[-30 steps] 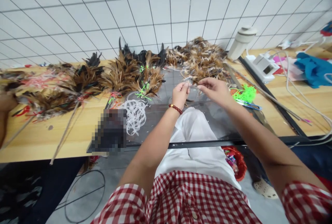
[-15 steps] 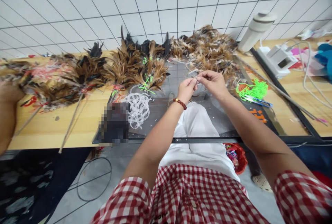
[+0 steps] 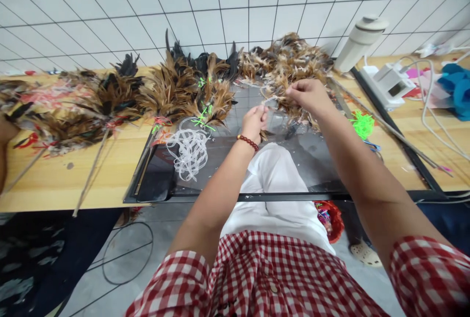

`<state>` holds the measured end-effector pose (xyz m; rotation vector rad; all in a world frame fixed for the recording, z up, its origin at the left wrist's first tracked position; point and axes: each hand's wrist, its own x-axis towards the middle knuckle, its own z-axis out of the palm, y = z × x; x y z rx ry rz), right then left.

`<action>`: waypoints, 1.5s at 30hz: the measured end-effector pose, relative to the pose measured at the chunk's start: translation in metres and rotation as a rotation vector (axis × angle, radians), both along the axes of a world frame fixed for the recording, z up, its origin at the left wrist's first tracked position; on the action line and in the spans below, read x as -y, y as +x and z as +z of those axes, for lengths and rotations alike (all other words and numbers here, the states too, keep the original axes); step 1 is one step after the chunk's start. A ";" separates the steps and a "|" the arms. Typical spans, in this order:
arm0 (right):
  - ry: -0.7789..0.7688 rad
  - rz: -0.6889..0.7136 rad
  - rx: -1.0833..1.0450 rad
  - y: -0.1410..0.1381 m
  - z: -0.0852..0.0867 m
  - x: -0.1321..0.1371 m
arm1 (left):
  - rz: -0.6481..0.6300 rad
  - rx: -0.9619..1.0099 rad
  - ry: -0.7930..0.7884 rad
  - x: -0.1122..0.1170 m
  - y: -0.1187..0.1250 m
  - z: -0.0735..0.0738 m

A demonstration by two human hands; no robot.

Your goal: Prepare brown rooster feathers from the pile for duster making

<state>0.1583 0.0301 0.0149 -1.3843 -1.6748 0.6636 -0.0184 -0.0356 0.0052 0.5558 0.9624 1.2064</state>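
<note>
My left hand [image 3: 254, 124], with a beaded bracelet at the wrist, is closed over the dark glass tabletop. A brown feather tip [image 3: 266, 135] pokes out below its fingers, and a pale thin strip [image 3: 270, 99] shows at the fingertips. My right hand [image 3: 310, 94] is up to the right, apart from the left, fingers pinched together in front of the heap of brown feathers [image 3: 293, 57]. Whatever it may hold is too small to make out. A tangle of clear white strips [image 3: 188, 153] lies left of my left wrist.
Feather bunches [image 3: 167, 84] tied with bright string line the back left. Bright green strings [image 3: 363, 124] lie beside my right forearm. A bottle [image 3: 362, 43] and a power strip [image 3: 389, 84] stand at the right. Another person's hand [image 3: 6, 131] is at the far left.
My hands were together at the fingertips; my right hand has moved up and right, away from the left. The left hand has shifted slightly left and stays closed.
</note>
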 end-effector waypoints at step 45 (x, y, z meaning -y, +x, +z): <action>-0.234 0.086 -0.545 -0.021 -0.032 0.047 | -0.008 0.248 0.053 -0.004 -0.007 -0.002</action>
